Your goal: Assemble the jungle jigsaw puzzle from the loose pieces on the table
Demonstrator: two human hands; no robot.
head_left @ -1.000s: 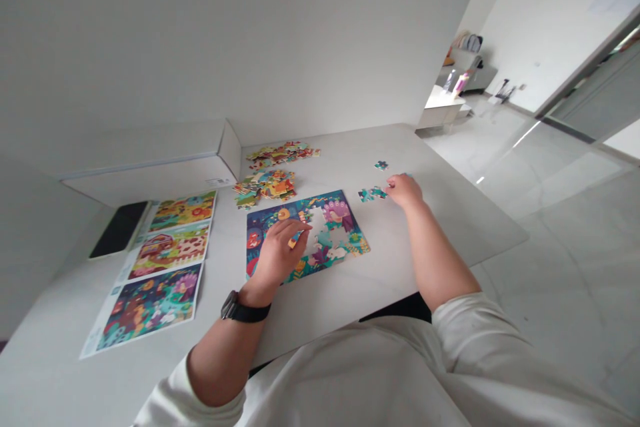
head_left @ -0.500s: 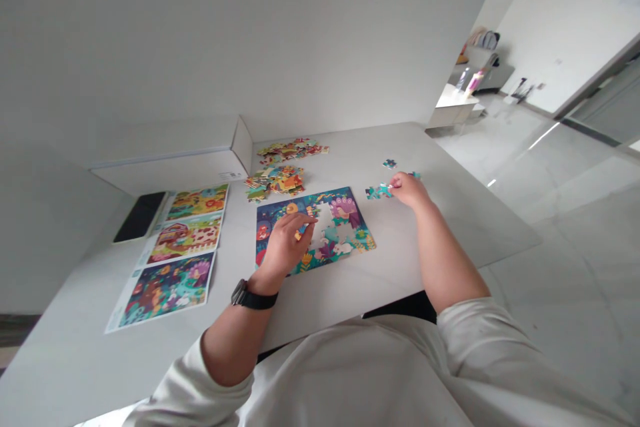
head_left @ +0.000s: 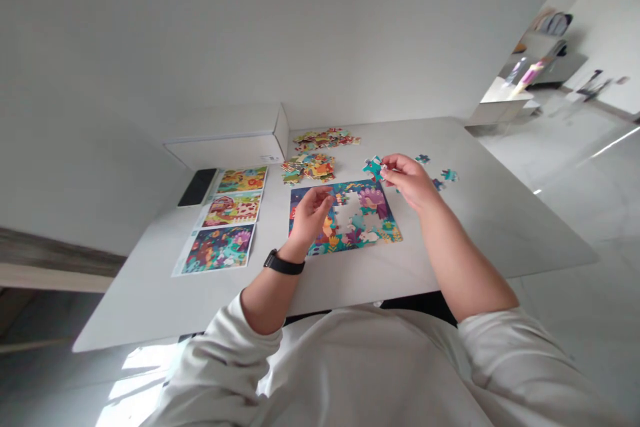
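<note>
A partly assembled jigsaw puzzle [head_left: 367, 233] lies on the white table [head_left: 475, 233], with deep blue and teal colours and a peacock, and a pale gap [head_left: 347, 210] in its middle. My left hand [head_left: 310, 217] hovers over the puzzle's left half with its fingers apart, and no piece shows in it. My right hand [head_left: 405, 180] pinches a joined teal puzzle chunk [head_left: 373, 168] above the puzzle's top edge. Several loose teal pieces [head_left: 449, 175] lie just to the right of that hand.
Two heaps of loose pieces [head_left: 307, 168] lie beyond the puzzle. A sheet of printed pictures [head_left: 217, 249] and a black phone [head_left: 197, 187] lie to the left, with a white box [head_left: 230, 140] behind them. The table's edge drops to a tiled floor on the right.
My right hand has lifted the teal chunk off the table. My left hand has moved up and right, and no small piece shows in its fingers. The whole view has shifted as my head turned.
</note>
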